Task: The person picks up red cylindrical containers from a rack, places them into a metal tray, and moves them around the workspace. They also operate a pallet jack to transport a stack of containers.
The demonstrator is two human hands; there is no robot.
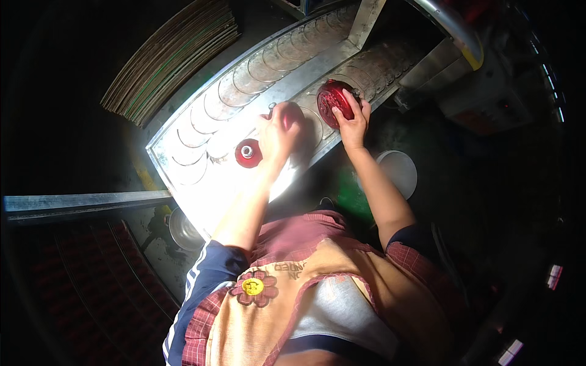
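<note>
My right hand (354,125) is closed around a round, shiny red glass vessel (333,102) with a raised pattern on its face, held tilted over the bench. Its far side is hidden by my fingers. Further left, my left hand (281,131) is curled and washed out by bright light. A reddish patch shows at its fingers, and a small metal ring (272,106) sticks out beside them; the full shape there is hidden. Just left of that wrist, a red round piece with a metal neck (247,151) stands on the metal bench (201,201).
Wire arcs (213,100) line the bench's long trough, under a metal post (366,23). A stack of flat sheets (171,58) lies beyond it at left. A white bucket (398,174) stands right of the bench; a metal bowl (185,229) sits by its near left corner.
</note>
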